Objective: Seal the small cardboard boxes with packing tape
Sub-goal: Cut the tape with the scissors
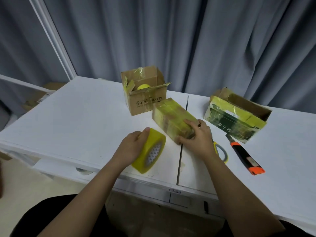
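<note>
L hand (132, 144) grips tape roll (149, 150); R hand (198, 136) clasps taped box (172, 117).

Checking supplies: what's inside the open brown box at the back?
A yellow tape roll shows inside the open brown box; its front wall hides the roll's lower part and anything else inside.

White table (71, 117): broad bare stretch on left, open for passage.
Centre crowded: taped box (172, 117) lies diagonally, open brown box (145, 98) just behind it, flaps up.
Right: green-printed open box (236, 118) blocks far side; utility knife (246, 156) and scissors (221, 151) lie in narrow lane beside it.
Tape roll (150, 151) occupies near edge.
Curtain (188, 40) closes off rear.
</note>
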